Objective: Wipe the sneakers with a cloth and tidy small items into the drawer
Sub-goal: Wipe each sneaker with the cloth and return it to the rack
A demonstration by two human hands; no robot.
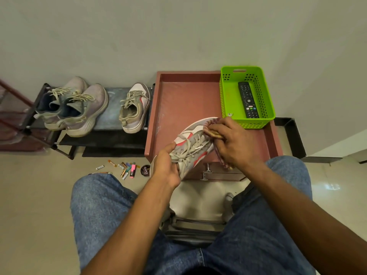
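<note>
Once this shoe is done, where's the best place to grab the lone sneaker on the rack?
Take the lone sneaker by its heel collar, coming from above on the side nearest the person. It sits upright on the rack, toe toward the wall, its opening facing up and its heel at the front edge. The pair stands well apart, so nothing should crowd the hand.

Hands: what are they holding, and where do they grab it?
Left hand grips the sneaker at its heel end. Right hand presses a bunched cloth on the toe.

Held sneaker (193, 147), cloth (215, 132) against toe
</note>
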